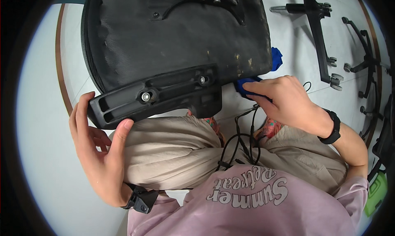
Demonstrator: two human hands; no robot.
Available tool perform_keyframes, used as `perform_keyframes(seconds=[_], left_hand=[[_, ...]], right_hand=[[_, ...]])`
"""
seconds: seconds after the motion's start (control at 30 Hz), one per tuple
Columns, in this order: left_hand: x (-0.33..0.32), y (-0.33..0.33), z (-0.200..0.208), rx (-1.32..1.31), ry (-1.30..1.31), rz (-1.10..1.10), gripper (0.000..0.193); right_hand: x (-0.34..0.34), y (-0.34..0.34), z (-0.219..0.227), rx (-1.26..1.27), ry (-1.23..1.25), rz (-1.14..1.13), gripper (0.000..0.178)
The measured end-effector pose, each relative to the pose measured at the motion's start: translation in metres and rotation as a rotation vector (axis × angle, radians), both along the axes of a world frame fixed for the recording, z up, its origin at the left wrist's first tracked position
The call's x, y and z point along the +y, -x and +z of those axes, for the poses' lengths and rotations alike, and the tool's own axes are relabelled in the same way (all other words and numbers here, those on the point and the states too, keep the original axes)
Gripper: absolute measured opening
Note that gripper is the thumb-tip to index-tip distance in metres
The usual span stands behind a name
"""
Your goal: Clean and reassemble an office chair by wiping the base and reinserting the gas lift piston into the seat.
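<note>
An upturned black chair seat lies in front of me, its underside showing and scuffed with pale marks near the right edge. Along its near side runs a black plastic armrest bracket with two silver bolts in its slots. My left hand grips the bracket's left end, thumb on the near edge and fingers round the far side. Beside the bracket's right end, my right hand pinches a blue cloth against the seat's near right corner. The part of the cloth under the fingers is hidden.
More blue fabric shows past the seat's right edge. A black metal mount sits on the seat's underside. Black cables hang between my knees. Wheeled chair bases stand at the right. A green object is at lower right.
</note>
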State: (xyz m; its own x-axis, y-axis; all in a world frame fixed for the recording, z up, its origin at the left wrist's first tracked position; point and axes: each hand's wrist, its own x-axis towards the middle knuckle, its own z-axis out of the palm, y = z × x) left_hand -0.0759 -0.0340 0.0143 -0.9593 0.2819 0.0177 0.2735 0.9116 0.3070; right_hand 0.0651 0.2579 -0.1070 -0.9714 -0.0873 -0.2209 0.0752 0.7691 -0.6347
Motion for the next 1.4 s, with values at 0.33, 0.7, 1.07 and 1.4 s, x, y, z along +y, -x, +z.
perform_keyframes(seconds=[0.33, 0.7, 1.07, 1.4], left_hand=[[0.005, -0.006, -0.001, -0.017, 0.004, 0.002, 0.073], [0.002, -0.008, -0.003, -0.005, 0.032, -0.027, 0.075], [0.006, -0.01, 0.0, -0.033, 0.044, -0.001, 0.077], [0.008, -0.011, -0.004, -0.036, 0.033, -0.013, 0.079]], right_hand=[[-0.033, 0.005, 0.007, 0.282, 0.536, 0.047, 0.028], [-0.048, 0.031, -0.03, 0.375, 0.51, -0.007, 0.029], [-0.05, 0.03, -0.033, 0.443, 0.173, -0.07, 0.031], [-0.044, -0.009, -0.048, 0.456, 0.386, 0.104, 0.045]])
